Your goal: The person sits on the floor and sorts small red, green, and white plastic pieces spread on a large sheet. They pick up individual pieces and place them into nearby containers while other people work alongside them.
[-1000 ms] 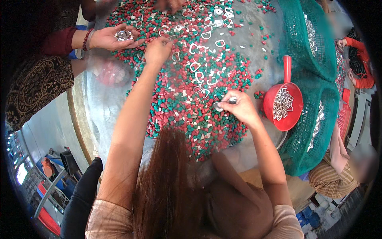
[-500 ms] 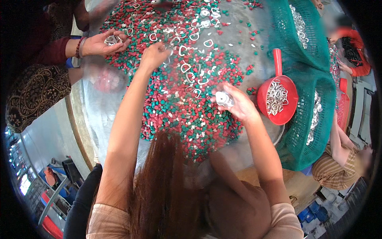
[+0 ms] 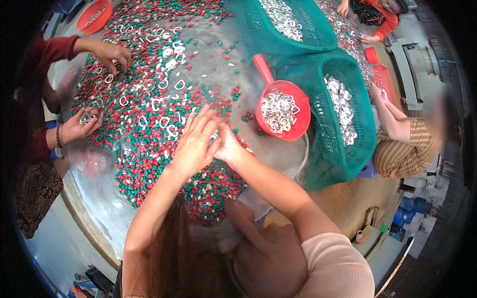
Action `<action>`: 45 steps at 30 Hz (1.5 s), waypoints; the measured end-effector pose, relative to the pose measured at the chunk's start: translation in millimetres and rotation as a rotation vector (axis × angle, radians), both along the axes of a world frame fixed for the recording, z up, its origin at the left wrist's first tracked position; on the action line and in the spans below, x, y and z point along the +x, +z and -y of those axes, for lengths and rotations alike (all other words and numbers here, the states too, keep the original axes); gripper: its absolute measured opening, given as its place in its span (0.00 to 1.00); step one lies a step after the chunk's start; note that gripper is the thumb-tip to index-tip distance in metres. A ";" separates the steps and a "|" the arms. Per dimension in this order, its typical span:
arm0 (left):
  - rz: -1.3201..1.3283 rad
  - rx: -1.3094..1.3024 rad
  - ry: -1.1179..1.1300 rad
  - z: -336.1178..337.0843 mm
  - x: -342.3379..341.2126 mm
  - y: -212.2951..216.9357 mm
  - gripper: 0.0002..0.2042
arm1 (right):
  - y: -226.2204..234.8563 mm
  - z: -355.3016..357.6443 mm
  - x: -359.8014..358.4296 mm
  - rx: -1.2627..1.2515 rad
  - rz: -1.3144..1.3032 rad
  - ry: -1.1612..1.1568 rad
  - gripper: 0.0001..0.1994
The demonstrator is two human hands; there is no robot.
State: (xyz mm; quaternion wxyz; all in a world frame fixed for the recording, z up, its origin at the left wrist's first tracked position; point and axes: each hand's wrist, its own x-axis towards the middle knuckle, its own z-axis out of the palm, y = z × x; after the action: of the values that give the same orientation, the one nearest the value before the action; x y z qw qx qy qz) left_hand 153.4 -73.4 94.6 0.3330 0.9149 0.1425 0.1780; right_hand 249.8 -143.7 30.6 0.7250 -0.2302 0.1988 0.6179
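Note:
My left hand [image 3: 195, 144] reaches across to my right hand [image 3: 229, 143], and the two meet above a spread of small red, green and white chips [image 3: 144, 171]. The left fingers are stretched out over the right palm, its thumb close to it. Cupped around shiny metal pieces [image 3: 214, 134], the right hand is largely covered by the left, so only a bit of metal shows. Flat D-shaped metal rings [image 3: 157, 105] lie scattered among the chips just beyond my hands.
Right of my hands, a red scoop [image 3: 306, 119] holds metal rings. Beyond it stand green mesh-lined baskets [image 3: 365, 124] with metal pieces. At left, a co-worker's hands [image 3: 113, 55] work over the chips, one cupping metal pieces. A red bowl [image 3: 93, 25] sits far left; other people work at right.
My right hand has moved left and my left hand has come to meet it. The view has turned, shifting the scoop and baskets leftward. The co-worker's second hand now shows over the chips.

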 end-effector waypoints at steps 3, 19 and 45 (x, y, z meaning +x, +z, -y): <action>0.086 -0.055 0.054 -8.6 5.4 11.2 0.21 | 7.4 26.2 50.2 0.036 -0.037 -0.036 0.13; -0.149 -0.107 0.571 -88.5 -73.3 -82.1 0.09 | 96.4 70.9 233.0 -0.878 2.692 0.139 0.22; 0.263 -1.339 0.891 -111.8 -115.0 -90.5 0.07 | -52.2 -172.3 -18.4 -0.417 2.029 0.890 0.15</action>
State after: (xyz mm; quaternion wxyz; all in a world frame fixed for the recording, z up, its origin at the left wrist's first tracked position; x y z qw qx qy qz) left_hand 38.4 38.4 4.1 0.7214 0.3512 0.5288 0.2769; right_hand 231.5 28.6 -21.6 0.2139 -0.7932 -0.4828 0.3033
